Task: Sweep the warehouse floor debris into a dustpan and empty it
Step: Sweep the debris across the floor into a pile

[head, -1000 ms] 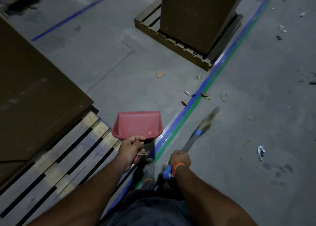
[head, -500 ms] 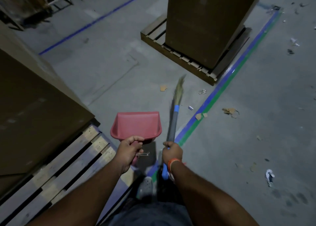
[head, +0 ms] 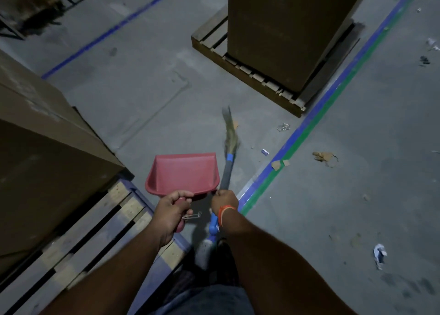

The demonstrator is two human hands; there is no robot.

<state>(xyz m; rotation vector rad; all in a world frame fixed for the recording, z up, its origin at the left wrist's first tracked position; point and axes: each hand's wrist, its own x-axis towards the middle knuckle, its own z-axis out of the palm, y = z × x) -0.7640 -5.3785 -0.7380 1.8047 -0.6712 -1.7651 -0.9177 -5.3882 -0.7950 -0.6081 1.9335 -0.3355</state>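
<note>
Since a second ago the broom (head: 229, 158) has swung from the right side of the striped floor line to its left, so it now points far ahead, just right of the dustpan (head: 182, 173), and the right hand has drawn in close beside the left one.

At the far left edge a big cardboard box (head: 45, 162) sits on a wooden pallet (head: 78, 241) whose slats run toward the near left corner. Just right of the pallet, the left hand (head: 172, 214) has its fingers curled round the red handle of the dustpan, a small metal clip sticking out beside the thumb. The dustpan's open mouth faces away, and whether its front lip touches the floor cannot be told. Close on its right, the right hand (head: 225, 201), with an orange band at the wrist, is wrapped tight round the grey shaft of the broom; the blue end of the shaft pokes out behind the wrist, and the blurred bristles lie beside a brown cardboard scrap (head: 235, 125).

Farther right, a clear wrapper (head: 283, 126) and a small white bit (head: 265, 152) lie left of the blue and green floor line (head: 307, 129). Two cardboard pieces (head: 279, 164) sit on that line. Beyond it are a torn brown lump (head: 323, 156) and, near right, a crumpled white paper (head: 380, 255). At the far middle stands a tall box (head: 288, 31) on a second pallet (head: 250, 74).
</note>
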